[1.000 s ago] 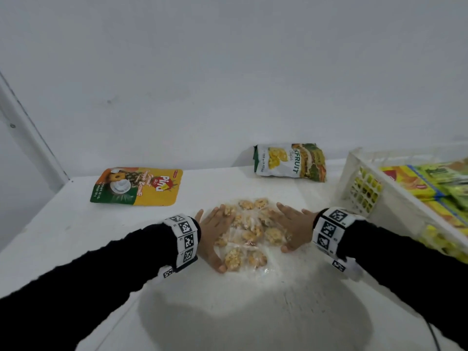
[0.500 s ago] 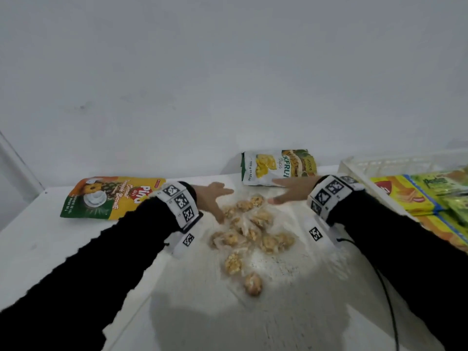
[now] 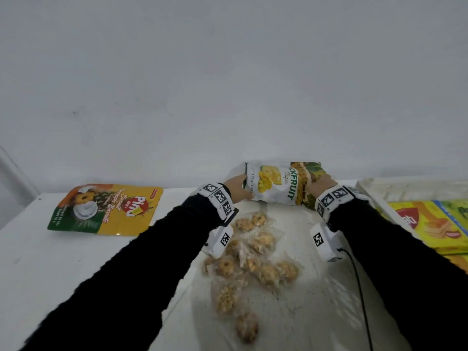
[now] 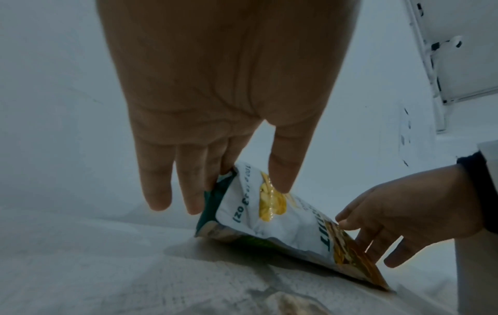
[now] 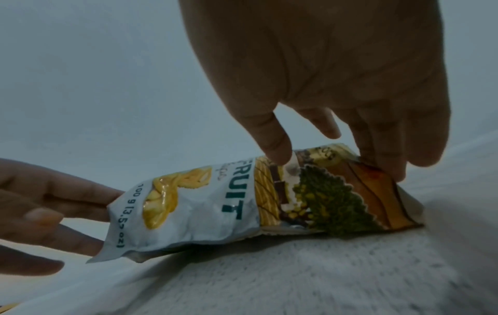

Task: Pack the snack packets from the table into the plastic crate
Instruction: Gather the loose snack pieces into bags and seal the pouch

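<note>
- A white bench (image 3: 76, 262) stands against a plain pale wall (image 3: 228, 72).
- At about 12 o'clock on the bench, by the wall, the left hand (image 3: 236, 187) pinches the white end of the jackfruit chips packet (image 3: 278, 183), thumb on its face and fingers (image 4: 188, 181) behind its edge.
- The right hand (image 3: 320, 184) pinches the opposite, picture-printed end in the same way, thumb on top and fingers (image 5: 377, 149) behind; each grip is closed on the packet.
- The wrist views show the packet tilted, its lower edge touching or just above the bench; I cannot tell which.
- Nearer the person, between the two black sleeves, lies a clear bag of round biscuits (image 3: 253, 259), flat on the bench.
- At about 10 o'clock lies a yellow and green pineapple biscuit packet (image 3: 106, 209), flat and well apart from the hands.
- At about 3 o'clock is the white plastic crate (image 3: 405, 184), with yellow and green snack packets (image 3: 430, 221) lying inside it.
</note>
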